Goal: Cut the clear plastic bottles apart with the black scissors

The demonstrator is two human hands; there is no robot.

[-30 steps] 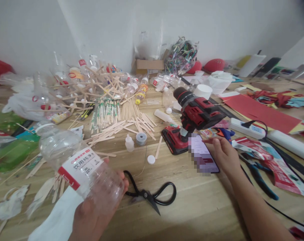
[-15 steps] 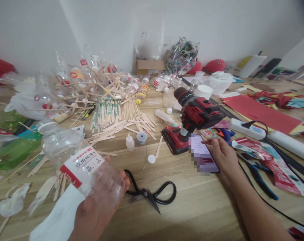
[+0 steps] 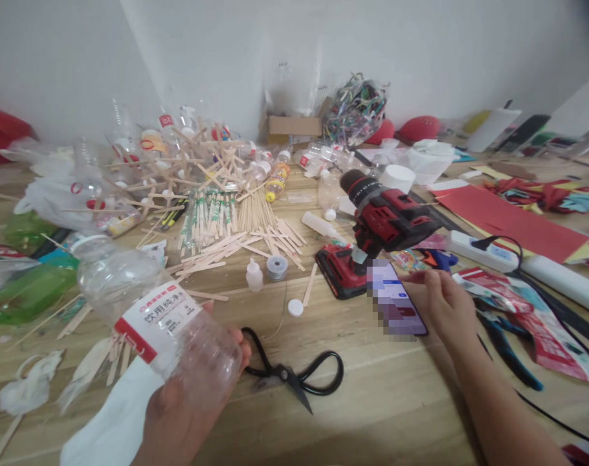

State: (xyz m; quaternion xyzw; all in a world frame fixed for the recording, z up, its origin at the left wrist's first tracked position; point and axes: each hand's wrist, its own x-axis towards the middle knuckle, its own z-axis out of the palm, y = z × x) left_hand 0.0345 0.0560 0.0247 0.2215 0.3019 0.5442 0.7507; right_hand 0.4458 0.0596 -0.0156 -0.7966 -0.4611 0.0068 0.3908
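Note:
My left hand (image 3: 178,414) is wrapped round the lower end of a clear plastic water bottle (image 3: 158,317) with a white and red label. The bottle is tilted, its white-capped end towards the upper left. Beside my left fingers lies a pair of black-handled scissors (image 3: 285,375) on the table. My right hand (image 3: 443,307) hovers at the right edge of a smartphone (image 3: 401,301), index finger stretched out and the other fingers loosely bent, holding nothing. The phone's screen is lit and partly pixelated. Just behind it, a red and black cordless drill (image 3: 382,220) stands on its battery.
Wooden craft sticks (image 3: 221,246) and clear bottles crowd the back left. A small dropper bottle (image 3: 254,275), a wire spool (image 3: 276,267) and a white cap (image 3: 295,307) lie mid-table. Right are pliers (image 3: 508,349), a power strip (image 3: 483,249) and red paper (image 3: 512,217).
My right index finger has drawn back from over the phone screen to its right edge. The screen content has changed. The left hand and bottle stay nearly as they were.

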